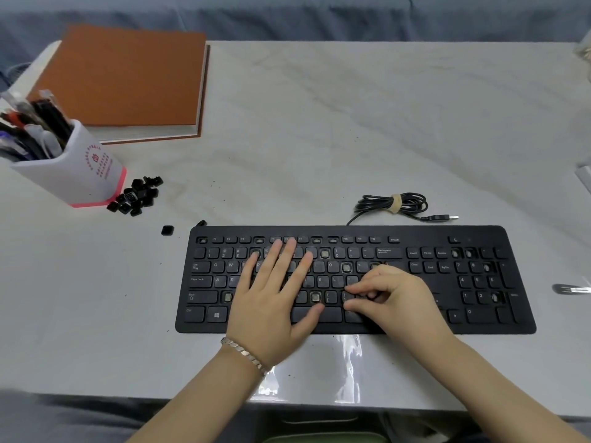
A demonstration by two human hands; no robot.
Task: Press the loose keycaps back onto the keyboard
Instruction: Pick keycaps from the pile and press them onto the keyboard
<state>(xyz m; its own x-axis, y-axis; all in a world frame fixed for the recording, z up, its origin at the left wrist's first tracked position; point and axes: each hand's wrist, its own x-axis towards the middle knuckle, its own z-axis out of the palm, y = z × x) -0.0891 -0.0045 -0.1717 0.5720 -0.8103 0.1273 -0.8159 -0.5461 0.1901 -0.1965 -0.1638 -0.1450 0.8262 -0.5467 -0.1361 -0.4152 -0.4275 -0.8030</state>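
Note:
A black keyboard (479, 321) lies on the white table, with several bare sockets, such as one (324, 253) in the number row. My left hand (271, 298) rests flat with straight fingers over the left letter keys. My right hand (387, 298) hovers low over the right end of the bottom letter row, fingers curled, thumb and index finger pinching a small black keycap (353, 295) against the board. A pile of loose keycaps (136, 195) sits left of the keyboard. One single keycap (167, 230) lies nearer, and another (202, 223) touches the keyboard's back left corner.
A white pen holder (73, 174) with a pink base stands beside the keycap pile. An orange notebook (124, 78) lies behind it. The keyboard's bundled cable (396, 204) rests behind the board. A metal object (572, 288) pokes in at the right edge.

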